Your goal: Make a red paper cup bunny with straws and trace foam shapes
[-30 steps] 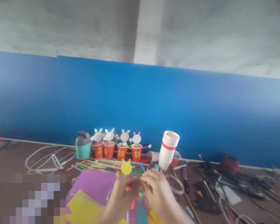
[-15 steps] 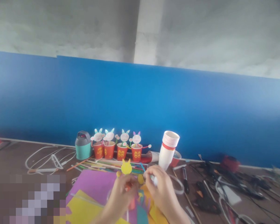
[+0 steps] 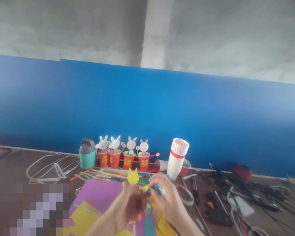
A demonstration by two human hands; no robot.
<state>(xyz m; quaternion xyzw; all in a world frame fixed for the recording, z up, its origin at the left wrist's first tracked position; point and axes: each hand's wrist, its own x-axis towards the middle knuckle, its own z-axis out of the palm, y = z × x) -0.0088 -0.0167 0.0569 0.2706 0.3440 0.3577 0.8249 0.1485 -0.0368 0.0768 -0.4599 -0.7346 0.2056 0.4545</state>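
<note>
My left hand (image 3: 132,204) is closed round a red paper cup (image 3: 137,218), mostly hidden behind my fingers. A yellow paper cat head (image 3: 133,177) stands up above that hand, with a small yellow disc (image 3: 124,184) at its left. My right hand (image 3: 165,194) is closed on a slim blue and white pen-like stick (image 3: 160,190). Its fingertips are beside another yellow disc (image 3: 145,188); whether they touch it I cannot tell. Below lie purple paper (image 3: 98,193) and yellow paper (image 3: 85,218), with orange and teal pieces.
Several red cups with paper rabbit figures (image 3: 144,160) stand along the blue panel, near a teal container (image 3: 88,157). A tall stack of paper cups (image 3: 176,162) is behind my right hand. Coloured sticks (image 3: 108,173) lie before the cups. Glue gun (image 3: 217,209) and cables are at right.
My left hand has turned and covers more of the red cup. The right-hand yellow disc has shifted up and left, and my right fingers have moved slightly left towards it.
</note>
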